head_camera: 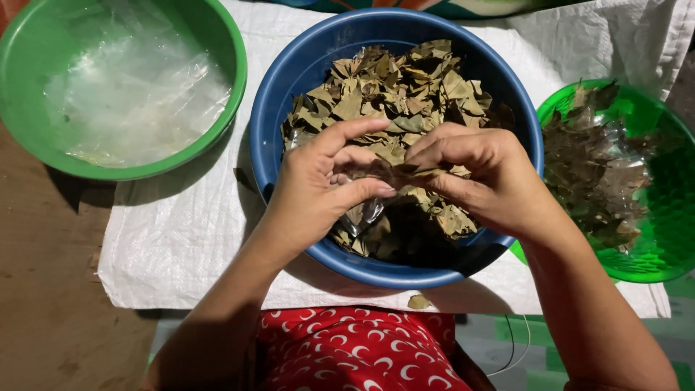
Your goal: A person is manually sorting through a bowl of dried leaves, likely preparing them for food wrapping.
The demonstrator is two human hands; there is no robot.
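A blue basin [289, 80] in the middle holds a heap of dried brown-green leaves [405, 90]. Above its near half, my left hand [318, 185] and my right hand [474, 174] meet. Their fingertips pinch the same small clear plastic bag with dried leaves [394, 172] in it. More clear plastic shows just under my left fingers, inside the basin.
A green basin [235, 51] at the far left holds clear plastic bags [134, 94]. A green basket [662, 239] at the right holds bagged dried leaves [590, 170]. All stand on a white woven sack [181, 232]. One loose leaf [418, 301] lies near my red patterned clothing [355, 351].
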